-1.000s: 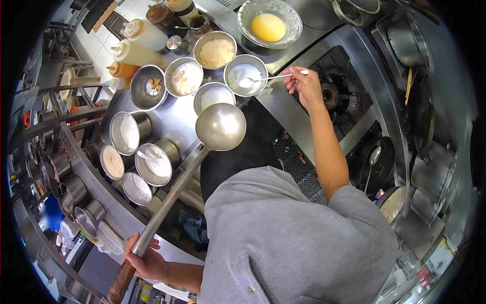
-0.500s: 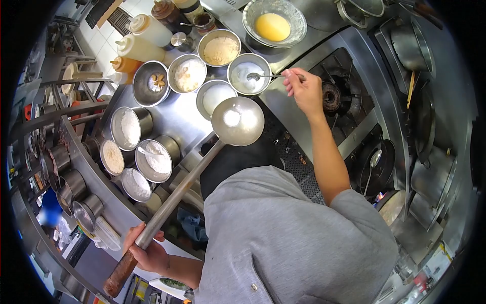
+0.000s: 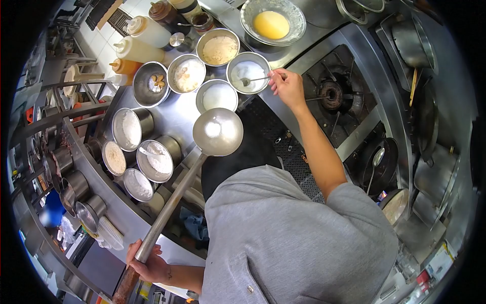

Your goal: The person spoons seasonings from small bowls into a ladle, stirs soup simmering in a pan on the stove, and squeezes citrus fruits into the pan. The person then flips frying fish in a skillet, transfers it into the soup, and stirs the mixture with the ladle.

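Note:
My left hand [image 3: 150, 263] is wrapped around the long shaft of a large metal ladle [image 3: 174, 200], near its brown wooden end. The ladle's round bowl hangs, with only a glare visible inside, just below a metal bowl [image 3: 201, 90] of white grains. Between the fingers of my right hand [image 3: 287, 87] is a thin metal spoon [image 3: 258, 79]. Its tip lies in another metal bowl [image 3: 266, 62] of white grains, over by the stove edge. My right fingers are right beside that bowl's rim.
Several metal tubs of powders [image 3: 137, 183] stand at left. A bowl of yellow liquid [image 3: 245, 30] sits at the back, beside squeeze bottles [image 3: 134, 53]. To the right are a gas burner [image 3: 332, 97] and a dark wok [image 3: 387, 164] holding a spoon.
My right hand has shifted left, bringing the spoon's tip lower and further left in the bowl. The ladle's bowl has moved left and slightly down; my left hand has dropped a little.

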Demonstrator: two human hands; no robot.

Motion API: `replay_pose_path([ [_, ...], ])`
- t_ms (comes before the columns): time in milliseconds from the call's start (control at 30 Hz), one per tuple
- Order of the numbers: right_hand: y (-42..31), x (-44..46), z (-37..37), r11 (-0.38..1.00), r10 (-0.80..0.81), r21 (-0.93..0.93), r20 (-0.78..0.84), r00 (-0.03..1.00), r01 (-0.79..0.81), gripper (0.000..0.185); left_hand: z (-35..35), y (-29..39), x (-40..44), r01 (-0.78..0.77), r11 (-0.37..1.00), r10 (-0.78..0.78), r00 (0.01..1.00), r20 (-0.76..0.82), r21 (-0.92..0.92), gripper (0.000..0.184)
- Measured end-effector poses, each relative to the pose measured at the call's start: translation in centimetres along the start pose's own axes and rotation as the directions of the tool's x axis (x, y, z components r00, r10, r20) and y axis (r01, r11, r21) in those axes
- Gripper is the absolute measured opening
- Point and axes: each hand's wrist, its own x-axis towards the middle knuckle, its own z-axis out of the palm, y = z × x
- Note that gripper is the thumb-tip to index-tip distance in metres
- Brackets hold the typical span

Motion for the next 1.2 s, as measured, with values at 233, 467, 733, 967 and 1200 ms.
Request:
replay_pose_path([
  [233, 0.5, 0.2, -1.5, 0.918, 0.198, 0.346, 0.019, 0.980, -0.192, 0.022, 0.2, -0.3, -0.5, 0.041, 0.999, -0.040, 0.996, -0.077, 0.015, 0.053],
  [467, -1.5, -0.5, -4.2, 0.867, 0.209, 0.457, 0.031, 0.977, -0.200, 0.024, 0.3, -0.7, -0.3, 0.041, 0.999, -0.042, 0.999, -0.030, -0.025, 0.052],
  [733, -8.1, -4.0, -2.1, 0.956, 0.026, 0.283, 0.180, 0.983, -0.077, 0.021, 2.0, -0.3, 0.0, -0.054, 0.998, 0.054, 0.999, 0.002, -0.026, 0.052],
  [967, -2.3, -2.4, 5.6, 0.961, -0.233, -0.074, 0.297, 0.926, 0.265, 0.018, -1.0, 0.5, -1.9, -0.015, 0.999, 0.013, 0.998, 0.056, 0.038, 0.051],
  [1200, -1.0, -3.4, 6.2, 0.976, 0.127, 0.126, 0.344, 0.930, -0.180, 0.020, -2.1, 0.5, -3.7, 0.018, 0.992, -0.007, 0.996, -0.084, 0.124, 0.049],
])
